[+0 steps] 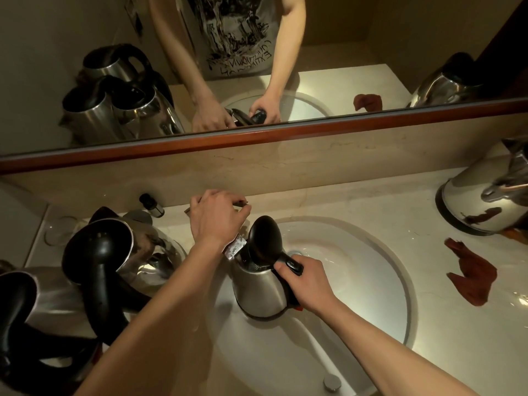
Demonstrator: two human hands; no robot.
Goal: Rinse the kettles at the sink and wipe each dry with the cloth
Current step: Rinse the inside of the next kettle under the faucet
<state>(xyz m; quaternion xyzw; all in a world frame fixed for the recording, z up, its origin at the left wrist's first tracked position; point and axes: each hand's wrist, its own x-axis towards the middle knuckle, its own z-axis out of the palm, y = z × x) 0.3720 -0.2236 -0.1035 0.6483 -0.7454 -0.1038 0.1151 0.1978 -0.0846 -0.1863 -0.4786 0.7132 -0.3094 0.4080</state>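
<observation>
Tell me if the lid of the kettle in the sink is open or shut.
Open. The black lid stands tipped up over the mouth of the kettle, which the right hand holds by its handle in the sink.

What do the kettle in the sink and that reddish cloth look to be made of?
Kettle: body looks like brushed stainless steel, given its dull grey sheen; lid and handle look like glossy black plastic. Cloth: soft rust-red fabric, crumpled in limp folds; the weave can't be made out.

Above the left hand, the mirror reflects a printed shirt; its reversed lettering seems to include "EXTINCTION", the remainder too scrawled to read.
</observation>
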